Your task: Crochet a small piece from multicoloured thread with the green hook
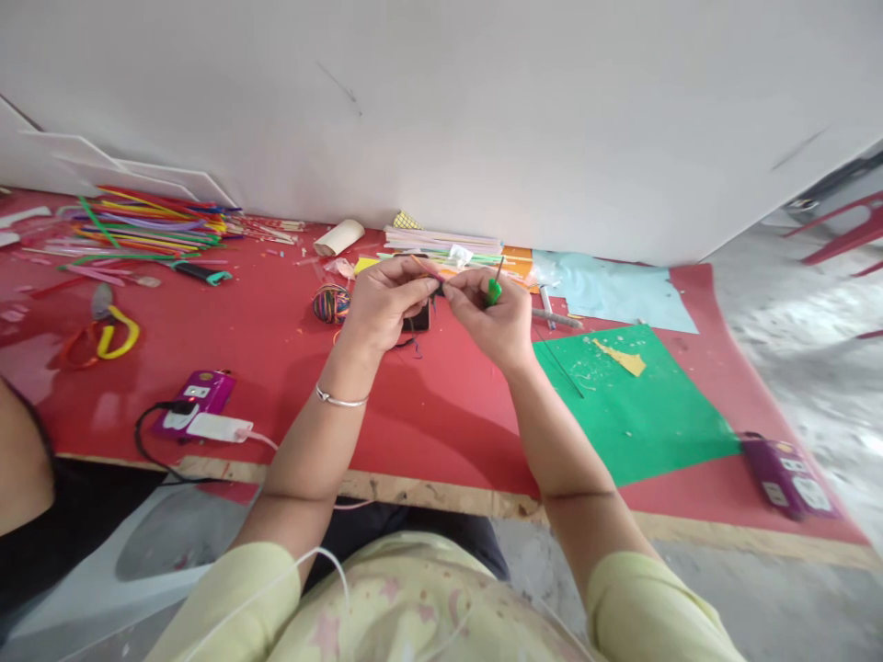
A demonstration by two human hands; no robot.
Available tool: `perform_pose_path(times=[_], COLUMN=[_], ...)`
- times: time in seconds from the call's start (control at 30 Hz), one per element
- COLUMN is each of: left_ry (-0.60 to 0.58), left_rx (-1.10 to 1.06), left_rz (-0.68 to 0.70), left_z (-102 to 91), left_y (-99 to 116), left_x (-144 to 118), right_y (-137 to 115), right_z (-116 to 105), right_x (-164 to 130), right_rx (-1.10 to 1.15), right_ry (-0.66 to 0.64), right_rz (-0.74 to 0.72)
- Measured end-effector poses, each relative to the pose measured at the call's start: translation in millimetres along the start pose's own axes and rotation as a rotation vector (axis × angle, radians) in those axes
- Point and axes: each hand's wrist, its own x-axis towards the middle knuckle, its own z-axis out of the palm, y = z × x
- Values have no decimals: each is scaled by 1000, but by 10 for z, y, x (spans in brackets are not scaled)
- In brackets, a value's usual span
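Observation:
My left hand (pixel 384 306) and my right hand (pixel 491 317) meet above the red mat (pixel 428 414), fingertips pinched together on a thin coloured strip (pixel 429 269) held between them. My right hand also grips a small green-handled tool (pixel 494 291) whose thin dark stem points up. A silver bangle (pixel 340 399) circles my left wrist. Just behind my left hand lies a multicoloured ball of thread (pixel 331 302), and a dark small object (pixel 419 319) sits under my hands, partly hidden.
A pile of coloured strips (pixel 152 225) lies far left, a paper roll (pixel 338 236) and stacked sheets (pixel 441 241) near the wall. Green paper (pixel 635 405) and pale blue paper (pixel 621 290) lie right. Purple power strips (pixel 197 395) (pixel 786 473) sit near the front edge.

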Motion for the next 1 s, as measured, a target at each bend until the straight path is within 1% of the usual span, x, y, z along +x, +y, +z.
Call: perform_pose_path(times=[0.2, 0.53, 0.7, 0.87, 1.0], left_ry=[-29, -25, -27, -27, -12], left_rx=[30, 81, 61, 7, -10], left_rz=[59, 92, 87, 33, 18], left_z=[-1, 4, -8, -17, -19], left_y=[-8, -30, -58, -51, -39], left_x=[-8, -4, 22, 21, 17], right_y=[17, -13, -51, -35, -32], right_z=[-9, -14, -15, -17, -27], right_x=[-1, 5, 5, 12, 16], right_rx=[-12, -15, 12, 125, 157], right_ry=[12, 16, -16, -64, -70], right_rz=[-20, -71, 10, 126, 134])
